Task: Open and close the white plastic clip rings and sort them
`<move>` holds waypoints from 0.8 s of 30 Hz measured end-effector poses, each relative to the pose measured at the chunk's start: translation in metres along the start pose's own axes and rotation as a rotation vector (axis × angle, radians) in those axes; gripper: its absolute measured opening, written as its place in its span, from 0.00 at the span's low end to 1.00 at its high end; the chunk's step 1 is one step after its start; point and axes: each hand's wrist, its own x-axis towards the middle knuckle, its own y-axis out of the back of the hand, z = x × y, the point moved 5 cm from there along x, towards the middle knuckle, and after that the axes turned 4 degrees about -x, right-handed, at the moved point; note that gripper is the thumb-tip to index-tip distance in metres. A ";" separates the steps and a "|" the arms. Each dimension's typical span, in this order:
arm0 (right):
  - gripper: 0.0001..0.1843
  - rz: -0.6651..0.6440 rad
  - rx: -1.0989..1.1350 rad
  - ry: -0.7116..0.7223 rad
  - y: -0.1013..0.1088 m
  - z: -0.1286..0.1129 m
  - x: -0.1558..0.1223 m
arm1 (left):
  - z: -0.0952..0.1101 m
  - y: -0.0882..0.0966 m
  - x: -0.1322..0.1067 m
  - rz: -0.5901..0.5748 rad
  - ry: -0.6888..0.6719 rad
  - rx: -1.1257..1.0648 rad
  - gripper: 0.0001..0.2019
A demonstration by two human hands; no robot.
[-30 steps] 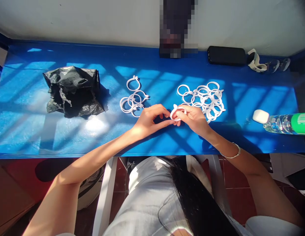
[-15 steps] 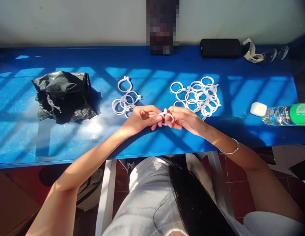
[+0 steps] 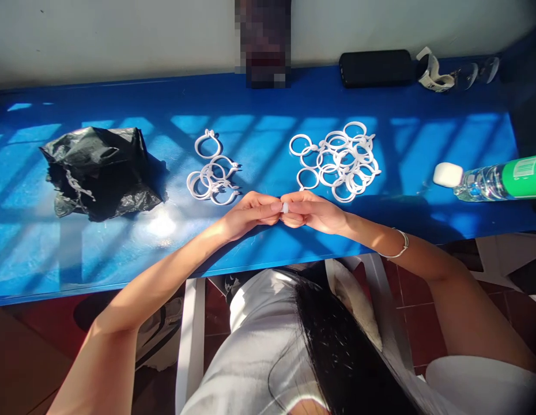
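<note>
My left hand (image 3: 256, 213) and my right hand (image 3: 309, 210) meet near the table's front edge, both closed with thumbs pressed toward each other. Between them they pinch a white plastic ring (image 3: 285, 207); only its small knob shows, and the fingers hide the rest. Beyond my left hand lies a small group of white rings (image 3: 214, 178), each with a little clasp. A larger, overlapping pile of similar rings (image 3: 348, 164) rests beyond my right hand.
On the blue table (image 3: 250, 253), a crumpled black plastic bag (image 3: 101, 173) sits at left. A bottle (image 3: 488, 183) with a white cap lies at right. At the back are a black phone-like object (image 3: 376, 68), a white strap (image 3: 436, 75) and glasses (image 3: 478, 74).
My fingers have closed over the white ring, which showed as a curved band before and is now mostly covered. Both hands have drawn together. The view has shifted slightly.
</note>
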 end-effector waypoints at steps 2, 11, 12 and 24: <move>0.31 -0.029 0.013 0.054 -0.001 -0.001 0.002 | 0.002 -0.001 0.000 0.004 -0.034 -0.010 0.32; 0.15 0.111 -0.539 0.311 0.018 -0.036 -0.013 | 0.031 0.022 -0.007 0.192 -0.264 0.246 0.27; 0.14 0.178 -0.716 0.354 0.022 -0.044 -0.016 | 0.037 0.028 -0.010 0.231 -0.325 0.374 0.25; 0.06 0.293 -1.860 0.137 0.043 -0.060 -0.030 | 0.069 0.062 -0.035 0.659 -0.417 1.394 0.08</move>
